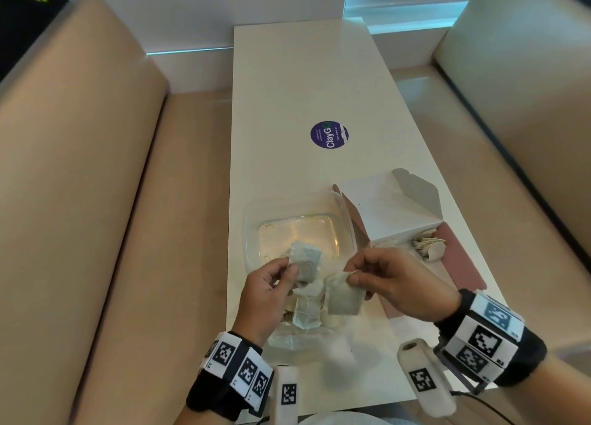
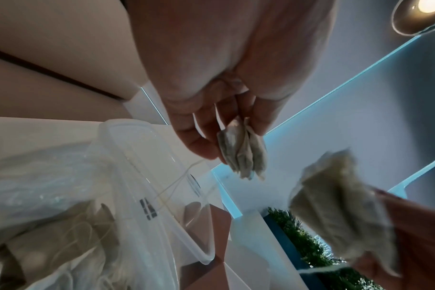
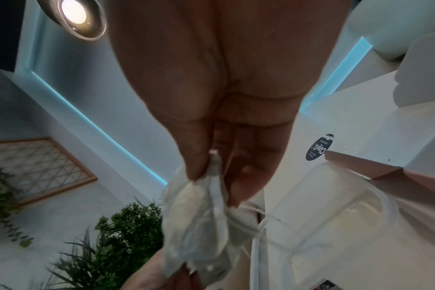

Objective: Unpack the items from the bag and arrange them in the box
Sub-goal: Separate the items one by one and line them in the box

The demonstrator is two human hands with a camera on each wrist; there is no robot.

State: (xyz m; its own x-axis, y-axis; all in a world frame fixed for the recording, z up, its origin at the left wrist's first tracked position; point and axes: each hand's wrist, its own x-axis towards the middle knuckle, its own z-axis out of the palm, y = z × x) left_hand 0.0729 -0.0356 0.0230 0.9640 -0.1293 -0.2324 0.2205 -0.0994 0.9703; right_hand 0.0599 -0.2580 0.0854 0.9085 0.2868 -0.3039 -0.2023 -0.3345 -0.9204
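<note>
I read "ClayGo" in white on the round purple sticker (image 1: 329,134) on the white table (image 1: 287,89) (its smaller lines are too fine for me to read).

A round purple sticker (image 1: 329,134) marks the middle of a white table (image 1: 287,89) flanked by beige benches (image 1: 80,168), while a ceiling lamp (image 3: 73,14) glows above a leafy plant (image 3: 117,245).
</note>
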